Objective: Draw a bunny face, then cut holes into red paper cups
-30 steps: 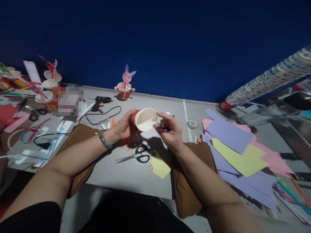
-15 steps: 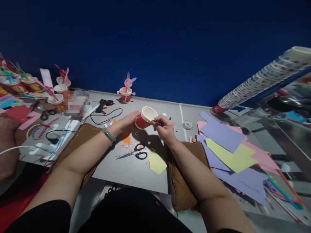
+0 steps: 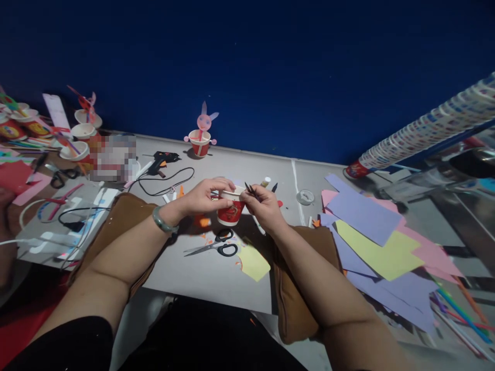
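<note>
A red paper cup (image 3: 229,215) with a white rim is held upright above the table. My left hand (image 3: 204,198), with a bracelet on the wrist, is closed around the cup's left side. At the right side of the rim, my right hand (image 3: 265,205) pinches a small dark pointed tool (image 3: 250,189); its exact kind is unclear, and the fingers hide most of it. Black-handled scissors (image 3: 216,246) lie partly spread on the table below the cup, touching or close to a yellow paper piece (image 3: 253,262).
A paper-cup rabbit (image 3: 201,138) stands at the back, with a glue gun (image 3: 162,162) and its cord left of it. Coloured paper sheets (image 3: 371,252), a tape roll (image 3: 305,196) and a leaning cup stack (image 3: 429,129) are right. Left are a power strip (image 3: 91,224) and several decorated cups.
The cup has come lower and turned from tilted to upright, so its red side faces me. My left fingers have shifted over its rim. The view has moved slightly.
</note>
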Available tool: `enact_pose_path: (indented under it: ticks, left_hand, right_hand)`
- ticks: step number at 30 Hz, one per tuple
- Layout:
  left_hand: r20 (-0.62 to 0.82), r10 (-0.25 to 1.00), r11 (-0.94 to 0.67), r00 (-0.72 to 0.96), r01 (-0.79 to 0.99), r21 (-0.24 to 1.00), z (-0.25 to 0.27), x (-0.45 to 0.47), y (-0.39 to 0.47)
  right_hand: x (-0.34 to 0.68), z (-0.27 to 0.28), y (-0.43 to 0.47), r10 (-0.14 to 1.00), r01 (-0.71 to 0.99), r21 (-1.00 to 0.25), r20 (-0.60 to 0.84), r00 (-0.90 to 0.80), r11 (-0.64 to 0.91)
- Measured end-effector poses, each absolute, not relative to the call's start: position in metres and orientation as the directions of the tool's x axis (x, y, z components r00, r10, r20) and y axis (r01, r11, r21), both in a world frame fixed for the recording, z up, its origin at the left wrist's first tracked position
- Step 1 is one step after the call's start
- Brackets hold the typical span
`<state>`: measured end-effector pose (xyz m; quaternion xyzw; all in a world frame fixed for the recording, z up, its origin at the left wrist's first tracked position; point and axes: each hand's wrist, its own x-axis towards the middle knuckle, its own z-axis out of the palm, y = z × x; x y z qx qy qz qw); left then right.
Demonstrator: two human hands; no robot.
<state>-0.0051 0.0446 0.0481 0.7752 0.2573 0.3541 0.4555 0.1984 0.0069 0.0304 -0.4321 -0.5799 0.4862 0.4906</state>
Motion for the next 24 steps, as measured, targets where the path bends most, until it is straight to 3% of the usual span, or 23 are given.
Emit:
enact_pose_path:
  ticks: [3,9,17,24]
  left_hand:
    - [0.213,0.731,-0.343,0.649,0.078,0.936,0.0453,-0.0074,0.0464]
    - [0.151,0.713,-0.267,0.685,0.065,0.961,0.0472,-0.0072,0.0473]
    - [0.177,0.73,-0.266,0.66,0.035,0.963,0.0488,-0.0062,0.0456]
    - [0.132,0.89,-0.176,0.436,0.063,0.982,0.0456,-0.0009,0.0448]
  right_hand:
    - [0.1975,0.0295,0.0055,0.983,-0.007,-0.994,0.111,-0.143,0.112]
    - [0.1965,0.0278,0.0046,0.987,-0.07,-0.996,0.063,-0.149,0.053]
    - [0.1952,0.025,0.0057,0.992,-0.12,-0.992,0.043,-0.12,0.028]
    - [0.1984,0.0235,0.0083,0.99,-0.059,-0.99,0.128,0.057,0.131]
